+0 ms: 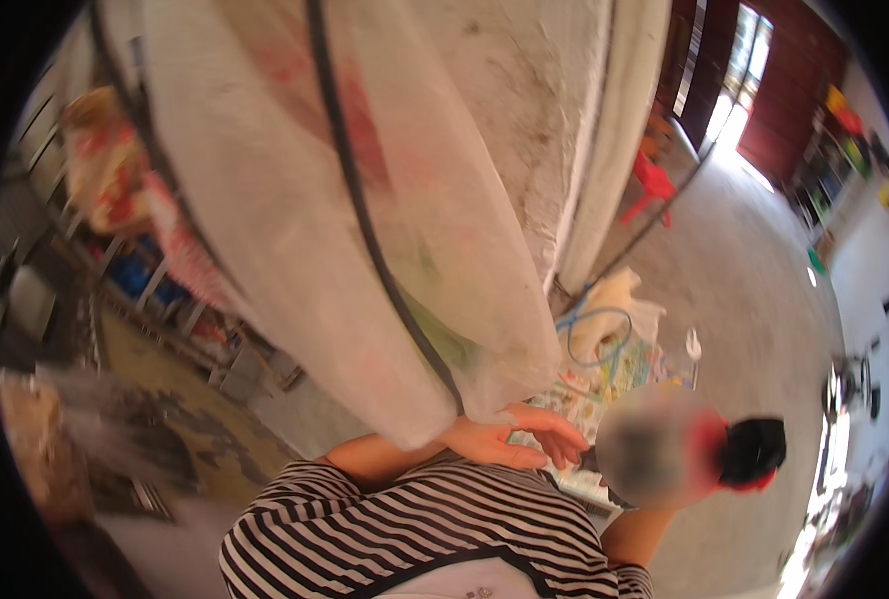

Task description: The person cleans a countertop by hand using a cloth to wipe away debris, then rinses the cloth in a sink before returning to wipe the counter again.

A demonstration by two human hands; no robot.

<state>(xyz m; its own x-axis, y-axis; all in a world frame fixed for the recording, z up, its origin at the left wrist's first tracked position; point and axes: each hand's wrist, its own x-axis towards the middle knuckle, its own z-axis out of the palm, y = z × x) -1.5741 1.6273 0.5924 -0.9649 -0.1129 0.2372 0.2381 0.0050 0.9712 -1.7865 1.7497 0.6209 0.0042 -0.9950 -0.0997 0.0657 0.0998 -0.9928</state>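
Observation:
At the lower middle is my left hand (516, 438), palm turned down, with its fingers slightly bent and apart and nothing visible in them. Its fingertips come near a dark tip (588, 458) beside a blurred round patch. That patch covers the place where my right forearm (639, 535) ends, so my right hand is hidden. From the patch's right side juts a black and red object (752, 453); what it is cannot be told. Just above my left wrist hang whitish translucent plastic bags (414, 247), reaching close to my arm.
Black cords (354, 187) run across the bags. Beyond lie printed sheets (609, 382), a blue cord loop (628, 337) and a cream cloth-like piece (617, 307). A red plastic stool (650, 187) stands near a pale post (613, 150). Shelving (160, 288) is at left.

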